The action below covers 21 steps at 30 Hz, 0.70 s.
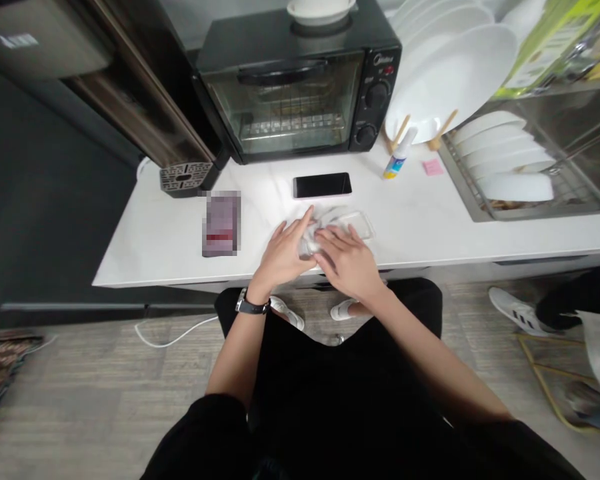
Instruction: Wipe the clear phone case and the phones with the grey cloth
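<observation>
A clear phone case (363, 223) lies on the white counter close to its front edge, its right end showing past my fingers. My left hand (286, 252) is at the case's left end, with thumb and index finger spread along its two sides. Pressed down over the case is my right hand (347, 259), fingers bent onto a crumpled white tissue (311, 239), mostly hidden beneath them. Just behind my hands a black-screened phone (323, 185) lies flat.
A blurred purple packet (221, 223) lies to the left. A toaster oven (300, 93) stands behind, beside a dispenser with a drip tray (185, 179). Rightward are a small spray bottle (399, 157), pink sticky notes (433, 167), plates (450, 80) and a sink rack of dishes (515, 187).
</observation>
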### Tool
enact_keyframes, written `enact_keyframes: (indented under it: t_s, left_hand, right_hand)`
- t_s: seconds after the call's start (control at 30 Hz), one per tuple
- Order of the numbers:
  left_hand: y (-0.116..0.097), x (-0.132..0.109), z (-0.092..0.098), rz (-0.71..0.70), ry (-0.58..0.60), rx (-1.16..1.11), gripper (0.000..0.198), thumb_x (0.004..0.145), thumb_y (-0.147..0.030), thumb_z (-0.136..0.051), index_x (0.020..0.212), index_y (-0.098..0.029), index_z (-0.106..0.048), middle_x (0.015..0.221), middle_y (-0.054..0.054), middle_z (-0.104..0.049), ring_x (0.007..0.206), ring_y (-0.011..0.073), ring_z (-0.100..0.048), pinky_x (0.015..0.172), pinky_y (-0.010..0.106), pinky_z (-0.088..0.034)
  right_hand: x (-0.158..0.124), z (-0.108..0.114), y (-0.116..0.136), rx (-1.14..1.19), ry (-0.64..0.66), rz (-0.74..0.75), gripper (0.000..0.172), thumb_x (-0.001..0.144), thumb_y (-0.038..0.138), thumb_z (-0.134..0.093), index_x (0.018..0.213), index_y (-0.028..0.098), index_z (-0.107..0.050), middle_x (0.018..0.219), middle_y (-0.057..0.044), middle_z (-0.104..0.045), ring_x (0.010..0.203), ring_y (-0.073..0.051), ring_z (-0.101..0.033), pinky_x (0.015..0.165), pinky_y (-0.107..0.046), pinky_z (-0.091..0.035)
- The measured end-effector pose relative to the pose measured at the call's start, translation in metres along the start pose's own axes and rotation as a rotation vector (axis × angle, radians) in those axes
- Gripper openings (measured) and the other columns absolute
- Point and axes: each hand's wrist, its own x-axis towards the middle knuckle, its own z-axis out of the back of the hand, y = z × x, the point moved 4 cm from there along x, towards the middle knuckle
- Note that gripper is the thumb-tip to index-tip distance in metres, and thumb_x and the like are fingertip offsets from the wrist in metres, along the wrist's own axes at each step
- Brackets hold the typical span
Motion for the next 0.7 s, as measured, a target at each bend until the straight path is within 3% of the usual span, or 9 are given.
enact_keyframes:
  t_s: [0.13, 0.37, 0.43, 0.6, 0.7]
  left_hand:
    - [0.0, -0.001, 0.002, -0.01, -0.007, 0.013, 0.077, 0.061, -0.031, -0.046, 0.12, -0.022, 0.003, 0.115, 0.001, -0.034, 0.106, 0.0154, -0.03, 0.095, 0.034, -0.01]
    - [-0.001, 0.002, 0.005, -0.006, -0.052, 0.022, 0.077, 0.062, -0.033, -0.046, 0.12, -0.023, 0.003, 0.113, -0.001, -0.037, 0.106, 0.0138, -0.031, 0.096, 0.033, -0.008]
    - [-0.001, 0.001, 0.005, -0.009, -0.05, 0.016, 0.077, 0.062, -0.033, -0.046, 0.12, -0.024, 0.002, 0.114, -0.001, -0.037, 0.106, 0.0139, -0.03, 0.096, 0.033, -0.009]
    - [0.0, -0.001, 0.003, 0.018, -0.034, 0.048, 0.075, 0.061, -0.034, -0.046, 0.12, -0.024, 0.0, 0.115, 0.0, -0.035, 0.105, 0.0138, -0.033, 0.095, 0.032, -0.01]
    - [0.0, -0.001, 0.003, 0.015, -0.039, 0.057, 0.074, 0.063, -0.034, -0.044, 0.12, -0.023, 0.001, 0.115, 0.001, -0.035, 0.106, 0.0139, -0.031, 0.095, 0.033, -0.009]
  right_hand:
    - [-0.008, 0.001, 0.01, 0.059, 0.058, 0.077, 0.031, 0.077, 0.025, -0.027, 0.105, 0.023, -0.04, 0.108, 0.003, -0.044, 0.108, -0.012, -0.027, 0.095, -0.035, -0.01]
    - [-0.013, 0.019, -0.036, -0.071, -0.087, -0.149, 0.032, 0.075, 0.03, -0.031, 0.105, 0.021, -0.04, 0.106, -0.004, -0.046, 0.104, -0.017, -0.033, 0.094, -0.04, -0.009]
    - [-0.005, 0.017, -0.03, -0.074, -0.097, -0.121, 0.037, 0.073, 0.035, -0.034, 0.107, 0.019, -0.038, 0.109, -0.006, -0.043, 0.106, -0.02, -0.03, 0.093, -0.043, -0.009]
    - [0.002, 0.004, 0.007, 0.047, 0.043, 0.128, 0.045, 0.07, 0.043, -0.036, 0.108, 0.021, -0.037, 0.111, -0.001, -0.041, 0.109, -0.016, -0.025, 0.094, -0.035, -0.014]
    - [-0.007, 0.007, 0.001, 0.057, 0.047, 0.113, 0.036, 0.073, 0.038, -0.034, 0.105, 0.023, -0.04, 0.107, 0.001, -0.045, 0.107, -0.013, -0.029, 0.094, -0.034, -0.013]
